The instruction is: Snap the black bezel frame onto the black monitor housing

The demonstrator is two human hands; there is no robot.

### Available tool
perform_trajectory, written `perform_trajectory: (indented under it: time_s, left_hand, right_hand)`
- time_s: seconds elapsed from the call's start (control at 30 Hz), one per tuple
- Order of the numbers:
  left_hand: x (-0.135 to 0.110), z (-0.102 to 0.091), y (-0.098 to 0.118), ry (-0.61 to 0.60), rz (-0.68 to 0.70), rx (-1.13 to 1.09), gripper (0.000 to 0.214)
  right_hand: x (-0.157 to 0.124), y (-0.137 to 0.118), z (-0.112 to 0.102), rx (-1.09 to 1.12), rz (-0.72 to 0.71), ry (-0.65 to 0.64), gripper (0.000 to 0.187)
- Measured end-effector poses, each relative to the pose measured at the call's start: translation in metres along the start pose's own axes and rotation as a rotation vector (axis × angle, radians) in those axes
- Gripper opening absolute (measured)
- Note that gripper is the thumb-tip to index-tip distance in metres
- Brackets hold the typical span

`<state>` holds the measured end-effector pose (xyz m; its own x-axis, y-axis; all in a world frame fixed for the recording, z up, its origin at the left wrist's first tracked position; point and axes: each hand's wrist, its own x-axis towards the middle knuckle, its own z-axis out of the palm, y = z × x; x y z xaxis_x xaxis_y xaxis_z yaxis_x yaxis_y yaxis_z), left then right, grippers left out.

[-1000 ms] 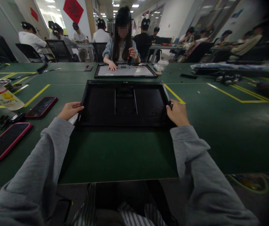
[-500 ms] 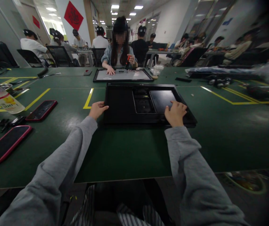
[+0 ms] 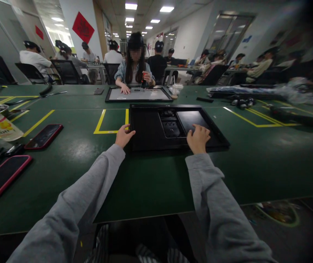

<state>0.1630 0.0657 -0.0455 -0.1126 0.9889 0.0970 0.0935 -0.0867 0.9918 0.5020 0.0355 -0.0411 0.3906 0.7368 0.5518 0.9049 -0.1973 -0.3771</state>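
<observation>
A black monitor casing (image 3: 145, 129) lies flat on the green table, with a framed recess in its middle and a shiny panel (image 3: 191, 118) to the right of that. My left hand (image 3: 123, 136) is at the casing's left edge, thumb over the rim and the other fingers at the outer side. Over the right part of the casing rests my right hand (image 3: 198, 138), holding nothing, its fingers spread and slightly bent near the shiny panel. Both grey sleeves reach in from the front of the table.
Across the table a person with a red screwdriver (image 3: 143, 76) works at a grey panel (image 3: 145, 95). Two phones, one (image 3: 5, 179) nearer me, and a bottle (image 3: 1, 126) lie at left. Plastic-wrapped parts (image 3: 244, 91) and a plastic cup (image 3: 176, 88) stand farther back.
The casing has slid right across the table, uncovering more of the yellow tape beside it. My left hand moved along with its edge. The view has tilted up slightly.
</observation>
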Motion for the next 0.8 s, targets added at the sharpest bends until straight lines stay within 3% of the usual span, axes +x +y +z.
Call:
perform_trajectory:
  time_s: [0.13,0.3,0.47,0.6,0.7,0.8]
  left_hand:
    - [0.004,-0.036,0.011,0.092,0.02,-0.067,0.056]
    - [-0.002,-0.105,0.015,0.248,0.039,-0.074,0.061]
    - [-0.012,-0.156,0.0,0.299,0.012,-0.021,0.065]
    - [-0.003,-0.176,-0.019,0.337,0.013,-0.015,0.07]
    - [0.005,-0.18,-0.029,0.334,0.032,0.0,0.068]
    - [0.008,-0.18,-0.033,0.313,0.045,-0.013,0.065]
  right_hand:
    - [-0.008,-0.01,-0.005,-0.018,-0.073,0.058,0.04]
    - [-0.031,-0.047,-0.014,-0.039,-0.315,0.003,0.043]
    - [-0.038,-0.054,-0.009,-0.034,-0.263,-0.009,0.049]
    - [-0.031,-0.034,0.01,0.103,-0.11,-0.103,0.054]
    - [-0.023,-0.021,0.021,0.236,-0.091,-0.139,0.049]
    - [-0.017,-0.011,0.027,0.23,-0.048,-0.144,0.052]
